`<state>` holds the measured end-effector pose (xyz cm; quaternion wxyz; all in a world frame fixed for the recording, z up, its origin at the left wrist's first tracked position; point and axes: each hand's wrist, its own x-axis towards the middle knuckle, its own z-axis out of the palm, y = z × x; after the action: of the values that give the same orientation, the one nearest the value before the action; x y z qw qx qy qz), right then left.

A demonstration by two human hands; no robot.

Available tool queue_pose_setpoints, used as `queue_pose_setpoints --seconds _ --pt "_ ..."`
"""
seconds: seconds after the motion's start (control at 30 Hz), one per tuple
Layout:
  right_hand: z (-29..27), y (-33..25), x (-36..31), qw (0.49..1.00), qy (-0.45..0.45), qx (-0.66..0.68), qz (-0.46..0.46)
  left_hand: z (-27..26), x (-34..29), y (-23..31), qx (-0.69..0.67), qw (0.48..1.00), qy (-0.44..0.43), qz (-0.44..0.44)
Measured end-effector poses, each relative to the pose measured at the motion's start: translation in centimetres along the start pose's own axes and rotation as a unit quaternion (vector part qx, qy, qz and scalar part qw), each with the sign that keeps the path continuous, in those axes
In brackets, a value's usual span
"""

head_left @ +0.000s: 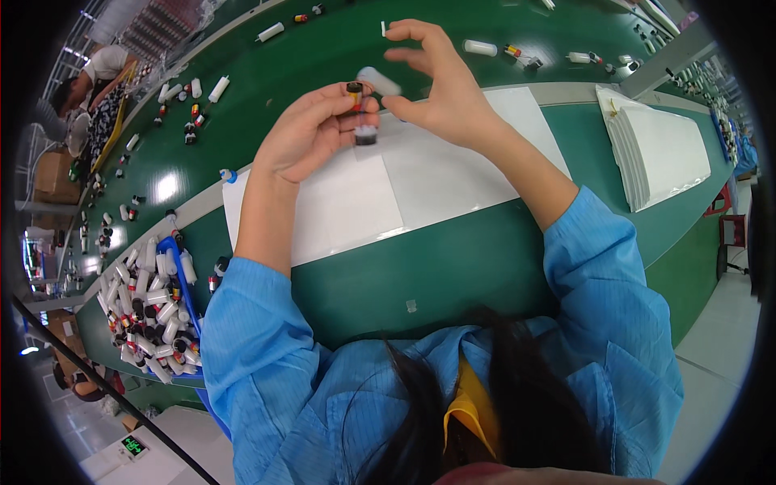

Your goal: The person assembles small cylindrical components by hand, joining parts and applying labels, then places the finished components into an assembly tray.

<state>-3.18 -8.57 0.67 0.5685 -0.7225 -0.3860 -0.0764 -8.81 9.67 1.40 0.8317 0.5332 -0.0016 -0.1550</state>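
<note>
My left hand (311,133) is closed around a small black cylindrical part with a yellow-and-red label (354,95). Below that label, at the same fingertips, a short black-and-clear end piece (365,136) shows; whether the two are joined is hard to see. Just beyond the fingers is a white tube (378,81), smeared by motion. My right hand (440,89) is raised to the right of it, thumb and fingers spread wide. A tiny white strip (383,29) appears by its index fingertip; I cannot tell if they touch. White sheets (461,178) lie under both hands.
At left, a blue bin (187,287) overflows with white tubes and labelled parts (149,311). More lie scattered along the green conveyor (267,69). A stack of white sheets (655,153) stands at right, near a metal post (667,61). A seated person (93,89) is far left.
</note>
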Motion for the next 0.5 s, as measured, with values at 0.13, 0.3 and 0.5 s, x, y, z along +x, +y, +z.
queue_pose_setpoints --seconds 0.13,0.3,0.5 --pt "-0.5 0.1 0.0 0.991 -0.016 -0.067 -0.112 1.3 -0.3 -1.0 0.039 0.998 -0.015 0.037" --pt "-0.9 0.5 0.3 0.992 0.01 -0.069 -0.101 1.3 0.0 -1.1 0.018 0.999 -0.048 -0.003" --pt "-1.3 1.6 0.4 0.98 0.149 0.121 0.05 2.6 -0.5 -1.9 -0.072 0.994 -0.051 0.062"
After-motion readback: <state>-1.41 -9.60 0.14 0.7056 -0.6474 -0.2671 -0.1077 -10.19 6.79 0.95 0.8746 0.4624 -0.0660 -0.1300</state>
